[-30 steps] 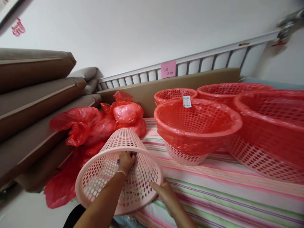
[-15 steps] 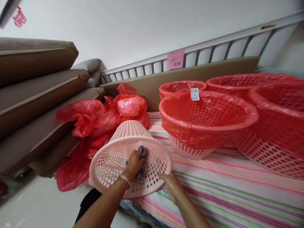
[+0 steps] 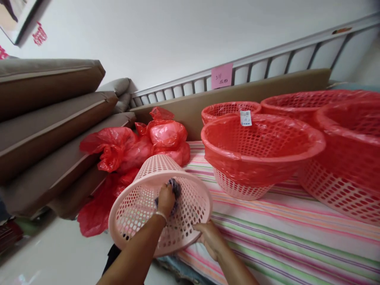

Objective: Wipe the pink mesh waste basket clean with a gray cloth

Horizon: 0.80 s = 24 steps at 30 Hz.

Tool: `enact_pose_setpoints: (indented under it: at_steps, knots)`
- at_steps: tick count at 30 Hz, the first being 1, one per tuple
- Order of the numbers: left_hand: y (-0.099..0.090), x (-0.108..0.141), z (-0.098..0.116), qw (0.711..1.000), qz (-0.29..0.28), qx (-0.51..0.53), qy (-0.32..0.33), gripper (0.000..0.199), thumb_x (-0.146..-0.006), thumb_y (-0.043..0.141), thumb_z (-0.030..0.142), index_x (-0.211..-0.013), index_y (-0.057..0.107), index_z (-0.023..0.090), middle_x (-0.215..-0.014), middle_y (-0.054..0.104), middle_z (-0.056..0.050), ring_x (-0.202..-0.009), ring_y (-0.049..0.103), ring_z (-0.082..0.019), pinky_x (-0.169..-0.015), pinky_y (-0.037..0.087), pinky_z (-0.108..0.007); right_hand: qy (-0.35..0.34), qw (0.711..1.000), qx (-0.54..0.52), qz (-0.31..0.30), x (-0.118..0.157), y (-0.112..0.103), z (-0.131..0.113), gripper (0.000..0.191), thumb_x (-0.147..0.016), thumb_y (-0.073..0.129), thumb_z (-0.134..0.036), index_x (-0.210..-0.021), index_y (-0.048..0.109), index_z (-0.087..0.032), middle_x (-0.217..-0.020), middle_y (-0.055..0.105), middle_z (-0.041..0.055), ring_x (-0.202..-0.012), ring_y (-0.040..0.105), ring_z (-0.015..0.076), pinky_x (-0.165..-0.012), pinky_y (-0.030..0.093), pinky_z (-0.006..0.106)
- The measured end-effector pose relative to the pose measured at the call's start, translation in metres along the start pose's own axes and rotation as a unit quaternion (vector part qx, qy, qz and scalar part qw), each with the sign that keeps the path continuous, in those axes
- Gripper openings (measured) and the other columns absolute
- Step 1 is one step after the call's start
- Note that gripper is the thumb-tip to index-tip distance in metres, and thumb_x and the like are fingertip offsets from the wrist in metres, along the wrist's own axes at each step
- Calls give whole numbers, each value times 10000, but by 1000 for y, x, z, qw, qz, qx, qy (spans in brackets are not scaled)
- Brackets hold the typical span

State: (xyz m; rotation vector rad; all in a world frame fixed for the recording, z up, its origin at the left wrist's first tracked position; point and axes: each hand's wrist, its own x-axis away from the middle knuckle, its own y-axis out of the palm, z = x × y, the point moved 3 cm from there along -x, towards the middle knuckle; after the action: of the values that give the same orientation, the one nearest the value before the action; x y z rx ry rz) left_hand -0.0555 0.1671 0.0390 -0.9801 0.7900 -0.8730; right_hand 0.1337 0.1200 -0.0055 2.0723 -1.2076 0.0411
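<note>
A pale pink perforated plastic basket [image 3: 162, 174] lies tipped on its side at the edge of the striped sheet, its mouth facing me. Inside it, my left hand [image 3: 166, 200], with a bracelet at the wrist, is closed around a bunched dark purple-grey cloth [image 3: 175, 188] near the inner wall. My right hand [image 3: 208, 235] grips the lower right of the basket's rim, thumb on the inside and the other fingers mostly hidden beneath.
Several baskets lined with red plastic, the nearest one [image 3: 264, 158] bearing a white label [image 3: 246, 118], stand on the striped sheet [image 3: 285, 237]. Filled red plastic bags [image 3: 166, 134] lie behind the tipped basket. Stacked brown cushions [image 3: 56, 122] rise at left. A pink note [image 3: 222, 76] hangs on the white railing.
The basket has shifted slightly left and down in view with both hands. My left hand has moved the cloth a little left and up inside it. The camera view has shifted slightly.
</note>
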Motion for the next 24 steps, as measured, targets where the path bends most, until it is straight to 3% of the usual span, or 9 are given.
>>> enact_pose_setpoints:
  at_steps: [2,5,11,14,16,21,24]
  knots:
    - [2,-29,-11,1000,12,-25,-11,235,-893,554,276,-1085,597,149,-1119,618,-77,-1011,598,-211,-891,485,-436,8,1000,3,13,-5,-1,5,491,-498,556,-176,-986,612,-168,-802,724,66,-784,662,265,-680,516,369]
    - [6,-55,-21,999,16,-49,-4,296,-889,565,316,-1149,576,174,-1218,583,-81,-1086,572,-229,-918,479,-458,14,1000,-18,14,-11,0,8,485,-488,548,-184,-966,626,-165,-820,726,76,-833,660,282,-698,517,377]
    - [11,-62,-25,999,-40,-31,-8,261,-890,565,330,-1080,603,155,-1096,637,-64,-974,621,-197,-855,512,-419,21,998,-60,-1,-16,0,4,543,-491,566,-175,-1032,609,-183,-947,721,80,-893,654,268,-745,514,379]
    - [12,-41,-17,997,-73,7,0,194,-873,584,277,-1004,629,141,-978,673,-50,-899,639,-182,-821,508,-372,28,998,-57,0,-15,0,2,559,-491,578,-170,-1050,596,-174,-922,722,81,-891,654,267,-745,514,384]
    - [10,-14,-8,996,-87,31,12,171,-838,593,202,-986,645,134,-938,690,-63,-897,638,-195,-811,485,-331,31,998,-54,5,-13,1,2,564,-481,584,-156,-1045,592,-172,-889,723,74,-875,656,265,-733,517,381]
    - [-8,69,15,989,-113,67,72,306,-737,587,141,-1037,649,143,-1037,668,-83,-985,597,-217,-872,431,-284,4,998,-65,-11,-5,8,-3,567,-473,575,-132,-1038,596,-173,-812,717,46,-745,663,239,-654,525,346]
    - [-18,98,25,979,-136,90,121,398,-725,514,95,-1093,635,185,-1074,638,-66,-1010,578,-187,-900,414,-249,-11,1000,-15,6,-3,2,-18,455,-511,618,-193,-964,626,-155,-715,698,43,-674,653,236,-605,518,337]
